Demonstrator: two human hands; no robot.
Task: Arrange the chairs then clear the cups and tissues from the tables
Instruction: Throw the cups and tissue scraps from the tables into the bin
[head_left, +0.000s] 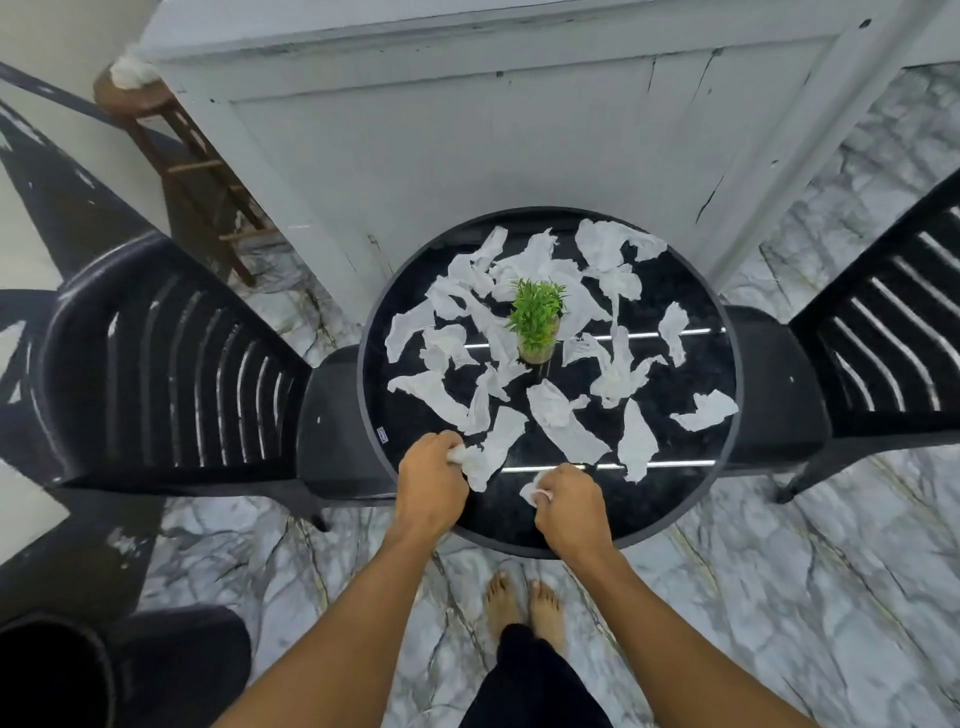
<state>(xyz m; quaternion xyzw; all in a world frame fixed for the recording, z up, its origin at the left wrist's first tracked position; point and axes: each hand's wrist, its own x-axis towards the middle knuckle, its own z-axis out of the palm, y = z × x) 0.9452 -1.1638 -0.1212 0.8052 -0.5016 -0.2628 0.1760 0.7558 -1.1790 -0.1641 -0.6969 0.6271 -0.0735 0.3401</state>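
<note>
A round black table (691, 499) stands in front of me, strewn with several crumpled white tissues (563, 423). My left hand (428, 480) is closed on the near end of a long tissue (493, 449) at the table's near left edge. My right hand (574, 501) grips a small wadded tissue (532, 491) near the front edge. A black slatted chair (171, 364) is tucked in on the left of the table and another black chair (883, 343) on the right. No cups are in view.
A small green potted plant (535, 319) stands at the table's centre. A white panelled wall (467, 130) is behind the table, with a wooden stool (192, 161) at the far left. A dark bin (57, 675) sits at the lower left on the marble floor (779, 597).
</note>
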